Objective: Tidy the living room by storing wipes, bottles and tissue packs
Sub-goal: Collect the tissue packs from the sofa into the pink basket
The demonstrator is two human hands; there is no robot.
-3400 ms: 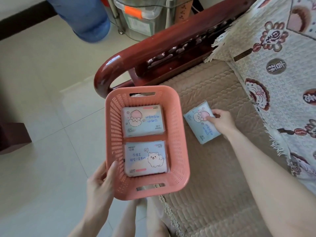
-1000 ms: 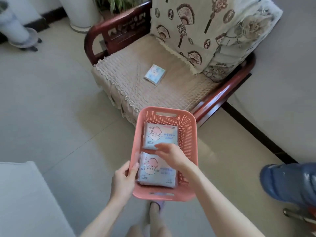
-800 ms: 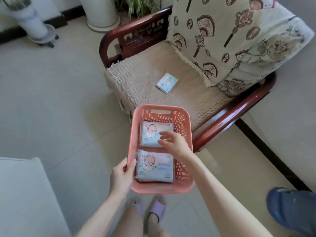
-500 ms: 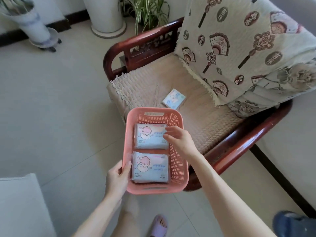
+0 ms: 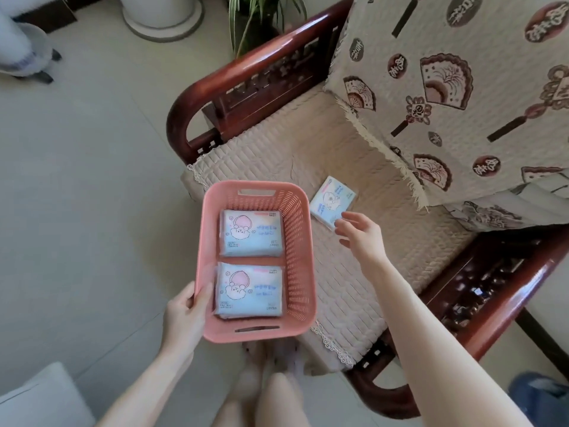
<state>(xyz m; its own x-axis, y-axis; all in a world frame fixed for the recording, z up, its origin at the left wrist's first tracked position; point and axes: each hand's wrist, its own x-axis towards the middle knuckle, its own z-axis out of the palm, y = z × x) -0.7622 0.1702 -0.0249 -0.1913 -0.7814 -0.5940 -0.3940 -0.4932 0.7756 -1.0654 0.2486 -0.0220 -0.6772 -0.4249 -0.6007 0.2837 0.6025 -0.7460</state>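
Observation:
A pink plastic basket [image 5: 300, 257] is held out in front of a wooden armchair, my left hand [image 5: 184, 315] gripping its near left corner. Inside lie two blue tissue packs, one at the far end [image 5: 252, 233] and one at the near end [image 5: 249, 290]. A third blue tissue pack [image 5: 332, 201] lies flat on the chair's quilted seat cushion [image 5: 369, 260], just right of the basket. My right hand [image 5: 361, 237] hovers over the seat with fingers spread, its fingertips right at the near edge of that pack, holding nothing.
The armchair has dark red wooden armrests [image 5: 243, 87] and a patterned throw [image 5: 462, 87] over its back. A potted plant [image 5: 261, 16] and a white pot [image 5: 160, 13] stand behind it. A white cushion edge [image 5: 40, 399] sits at lower left, tiled floor on the left.
I have stepped closer to the armchair with the basket. My right hand has left the basket and reached right toward the tissue pack on the seat.

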